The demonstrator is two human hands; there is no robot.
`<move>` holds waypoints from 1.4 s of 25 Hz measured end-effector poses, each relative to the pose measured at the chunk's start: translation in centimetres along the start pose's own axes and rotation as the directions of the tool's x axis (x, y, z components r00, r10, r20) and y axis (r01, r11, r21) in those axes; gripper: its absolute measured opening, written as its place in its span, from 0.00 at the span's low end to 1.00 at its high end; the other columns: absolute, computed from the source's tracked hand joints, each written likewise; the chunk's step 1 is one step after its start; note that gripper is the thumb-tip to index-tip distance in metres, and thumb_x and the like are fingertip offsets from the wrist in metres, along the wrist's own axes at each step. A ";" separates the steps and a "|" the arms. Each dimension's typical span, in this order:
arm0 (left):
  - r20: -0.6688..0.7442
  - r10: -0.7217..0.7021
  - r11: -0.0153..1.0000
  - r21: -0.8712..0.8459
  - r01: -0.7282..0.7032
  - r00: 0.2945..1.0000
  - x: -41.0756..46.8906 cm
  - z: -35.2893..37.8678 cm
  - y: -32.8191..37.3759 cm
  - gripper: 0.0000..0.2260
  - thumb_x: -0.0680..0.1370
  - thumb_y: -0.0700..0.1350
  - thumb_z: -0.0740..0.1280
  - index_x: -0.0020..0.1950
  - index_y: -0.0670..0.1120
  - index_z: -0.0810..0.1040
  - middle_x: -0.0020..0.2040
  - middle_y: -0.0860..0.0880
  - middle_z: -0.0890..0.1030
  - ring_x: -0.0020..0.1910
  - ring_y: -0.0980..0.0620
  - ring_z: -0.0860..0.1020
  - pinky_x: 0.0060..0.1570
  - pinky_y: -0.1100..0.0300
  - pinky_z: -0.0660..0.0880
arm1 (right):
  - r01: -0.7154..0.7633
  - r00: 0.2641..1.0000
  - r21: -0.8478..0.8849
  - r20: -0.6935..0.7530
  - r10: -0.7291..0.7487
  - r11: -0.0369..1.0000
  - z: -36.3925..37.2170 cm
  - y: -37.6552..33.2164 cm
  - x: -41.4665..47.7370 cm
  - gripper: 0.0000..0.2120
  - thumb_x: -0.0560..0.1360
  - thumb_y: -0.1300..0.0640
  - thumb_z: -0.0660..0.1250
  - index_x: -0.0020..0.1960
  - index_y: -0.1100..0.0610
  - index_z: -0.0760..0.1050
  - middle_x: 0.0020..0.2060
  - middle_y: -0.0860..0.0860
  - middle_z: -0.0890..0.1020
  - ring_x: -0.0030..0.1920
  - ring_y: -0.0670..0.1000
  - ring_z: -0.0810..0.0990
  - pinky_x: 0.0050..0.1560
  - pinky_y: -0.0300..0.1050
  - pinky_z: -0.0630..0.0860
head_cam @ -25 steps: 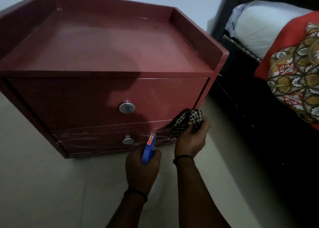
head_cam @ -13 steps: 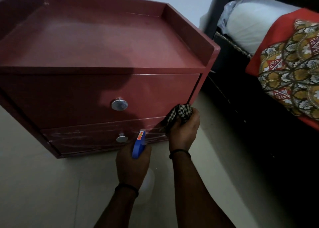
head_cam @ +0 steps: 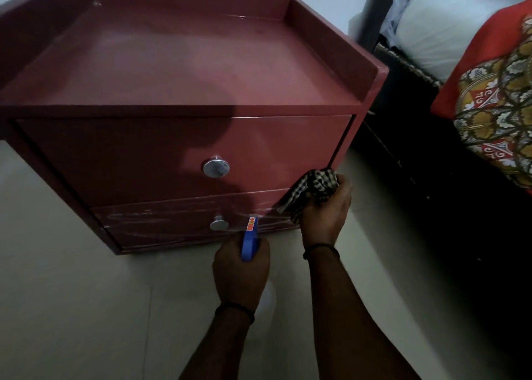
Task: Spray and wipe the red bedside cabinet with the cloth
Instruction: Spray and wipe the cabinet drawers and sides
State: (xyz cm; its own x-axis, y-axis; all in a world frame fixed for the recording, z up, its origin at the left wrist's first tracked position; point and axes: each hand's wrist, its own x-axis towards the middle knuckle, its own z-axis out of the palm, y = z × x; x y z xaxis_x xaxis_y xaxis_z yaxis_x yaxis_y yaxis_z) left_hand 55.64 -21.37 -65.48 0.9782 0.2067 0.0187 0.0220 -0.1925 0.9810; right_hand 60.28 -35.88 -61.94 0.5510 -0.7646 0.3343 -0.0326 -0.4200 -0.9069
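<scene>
The red bedside cabinet [head_cam: 178, 71] stands on the floor [head_cam: 72, 307] just beside the bed [head_cam: 426, 155], and the work is at its lower front corner on the right. The left hand [head_cam: 240, 273] has its fingers curled round the blue head of the spray bottle [head_cam: 249, 241], nozzle aimed at the lower drawer [head_cam: 161, 227] close to its knob [head_cam: 219, 224]. The right hand [head_cam: 325, 209] grips the bunched checked cloth [head_cam: 311, 186], pressed where the 2 drawer fronts meet the cabinet's right edge. Pale streaks mark the lower drawer; whether they are wet spray or scuffs I cannot tell. With the nozzle so close, a squeeze would likely leave a heavy patch that runs down onto the floor or into the gap between the drawers. Aimed further right, mist could drift onto the patterned bedcover [head_cam: 495, 97]. A tightly balled cloth meets little surface and may only smear. Pushing hard at the corner could nudge a drawer, and the cloth could snag on the knob in a sideways sweep.
</scene>
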 end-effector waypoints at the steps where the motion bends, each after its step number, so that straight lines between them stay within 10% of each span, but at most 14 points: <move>1: 0.019 0.004 1.000 -0.001 -0.004 1.000 0.0 0.0 0.0 0.13 0.65 0.61 0.67 0.35 0.51 0.77 0.27 0.44 0.77 0.28 0.39 0.79 0.34 0.39 0.80 | -0.002 1.000 0.007 -0.001 0.002 1.000 0.0 0.0 0.0 0.24 0.71 0.68 0.66 0.64 0.53 0.69 0.55 0.47 0.73 0.56 0.44 0.72 0.52 0.26 0.67; 17: 0.106 0.117 0.993 -0.020 -0.115 0.988 0.4 -0.3 -0.8 0.11 0.68 0.57 0.69 0.40 0.50 0.77 0.28 0.44 0.76 0.29 0.39 0.78 0.32 0.39 0.78 | -0.052 0.993 -0.053 -0.107 0.046 0.997 1.9 1.6 -1.0 0.16 0.69 0.68 0.64 0.55 0.58 0.73 0.51 0.55 0.76 0.54 0.55 0.75 0.52 0.40 0.70; 22: 0.064 0.119 0.992 -0.042 -0.117 0.991 1.1 -0.9 -1.2 0.07 0.68 0.58 0.70 0.42 0.58 0.79 0.32 0.48 0.80 0.30 0.41 0.80 0.33 0.39 0.78 | 0.136 0.984 -0.021 0.119 -0.132 0.991 4.1 0.4 -5.3 0.24 0.65 0.67 0.66 0.58 0.49 0.75 0.54 0.51 0.76 0.57 0.53 0.77 0.59 0.45 0.75; 28: 0.074 0.082 0.995 -0.066 -0.078 0.994 1.0 -1.5 -1.8 0.14 0.67 0.57 0.70 0.38 0.47 0.78 0.28 0.44 0.78 0.29 0.38 0.79 0.33 0.40 0.78 | -0.096 0.955 -0.035 -0.286 0.082 0.995 1.2 -0.4 1.0 0.11 0.69 0.65 0.65 0.51 0.60 0.76 0.48 0.59 0.78 0.49 0.49 0.72 0.54 0.52 0.71; 33: 0.050 0.084 0.990 -0.115 -0.077 0.995 1.3 -1.4 -2.6 0.14 0.67 0.57 0.71 0.40 0.46 0.81 0.32 0.46 0.80 0.30 0.39 0.80 0.32 0.39 0.78 | 0.151 0.985 -0.007 0.089 -0.150 0.988 5.0 -1.4 -5.2 0.15 0.63 0.68 0.66 0.49 0.58 0.77 0.46 0.55 0.76 0.50 0.57 0.76 0.53 0.53 0.75; 35: 0.090 0.102 0.987 -0.132 -0.089 0.991 1.0 -1.6 -2.4 0.15 0.68 0.56 0.71 0.43 0.45 0.82 0.34 0.47 0.81 0.32 0.39 0.80 0.33 0.39 0.78 | 0.109 0.993 -0.002 -0.048 -0.109 0.994 4.1 -0.8 -2.9 0.12 0.64 0.69 0.64 0.47 0.62 0.76 0.45 0.57 0.77 0.48 0.58 0.76 0.52 0.55 0.75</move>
State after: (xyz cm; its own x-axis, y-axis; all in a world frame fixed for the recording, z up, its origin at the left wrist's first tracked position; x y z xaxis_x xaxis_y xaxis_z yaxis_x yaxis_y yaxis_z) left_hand 56.23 -19.13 -67.55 0.9900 0.0984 0.1010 -0.0931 -0.0815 0.9923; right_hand 62.12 -31.29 -63.24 0.5110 -0.7368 0.4427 0.0257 -0.5017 -0.8646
